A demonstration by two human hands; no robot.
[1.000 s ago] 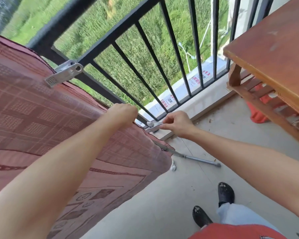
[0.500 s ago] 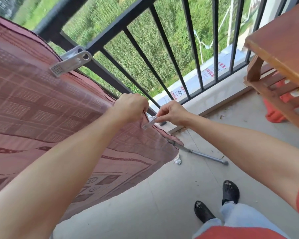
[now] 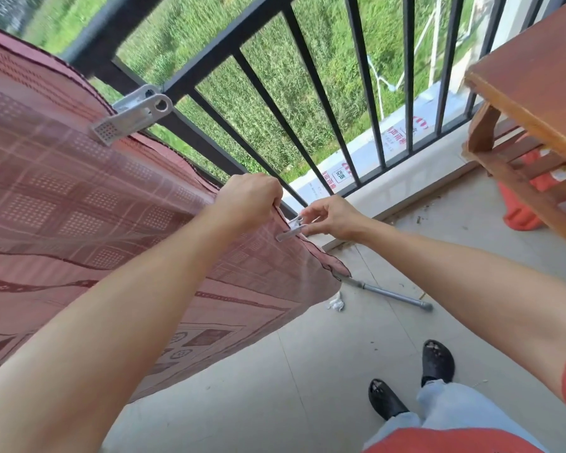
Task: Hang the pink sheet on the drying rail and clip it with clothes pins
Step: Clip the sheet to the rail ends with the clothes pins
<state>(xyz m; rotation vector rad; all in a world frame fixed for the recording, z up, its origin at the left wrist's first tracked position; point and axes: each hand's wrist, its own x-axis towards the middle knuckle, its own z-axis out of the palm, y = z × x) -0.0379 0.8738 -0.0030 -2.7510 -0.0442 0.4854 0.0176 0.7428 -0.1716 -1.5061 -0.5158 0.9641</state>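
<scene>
Head view: patterned pink sheet (image 3: pixel 79 197) draped over black metal balcony rail (image 3: pixel 209 57), one grey plastic clothes pin (image 3: pixel 133 114) fixed at 10 o'clock; left hand (image 3: pixel 249 199) fisted on hem, right hand (image 3: pixel 332 220) pinching second pin (image 3: pixel 291 228) at centre. Judged: clipping step; next needs pin pressed over hem and released

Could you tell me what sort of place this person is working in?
Most likely a home balcony, some way above the ground. A black metal railing runs along a concrete floor, with green fields well below beyond the bars. The pink sheet is draped over it, and a wooden table stands at right.
</scene>
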